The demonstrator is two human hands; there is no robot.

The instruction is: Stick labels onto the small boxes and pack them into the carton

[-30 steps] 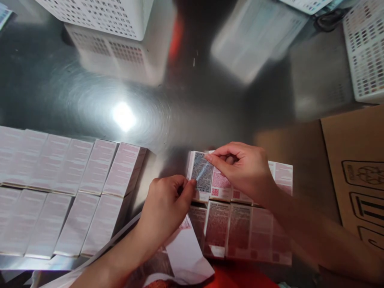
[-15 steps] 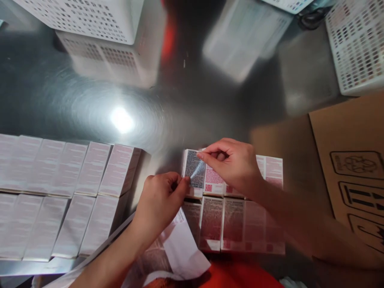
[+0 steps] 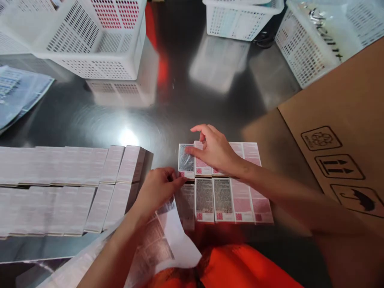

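Note:
My right hand [image 3: 214, 150] lies over the back row of small pink-and-white boxes. Its thumb presses on a dark printed label [image 3: 186, 158] on the leftmost box [image 3: 181, 175], and its index finger is lifted away. At that box's lower left corner is my left hand [image 3: 159, 186], fingers curled and thumb against the forefinger; what is between them is hidden. In the front row, two boxes [image 3: 204, 200] carry dark labels, and pink-faced boxes [image 3: 241, 200] stand right of them. Below my left hand hangs a sheet of labels [image 3: 180, 240] with a white backing.
Two long rows of pale boxes [image 3: 96, 208] stand at the left on the shiny metal table [image 3: 168, 116]. White baskets [image 3: 93, 68] are along the back. A cardboard carton [image 3: 339, 120] fills the right side. A bluish printed packet [image 3: 21, 96] lies far left.
The label's upper part was pinched in my right hand; now the thumb lies on it and the forefinger has lifted off. The view has shifted, showing more of the baskets.

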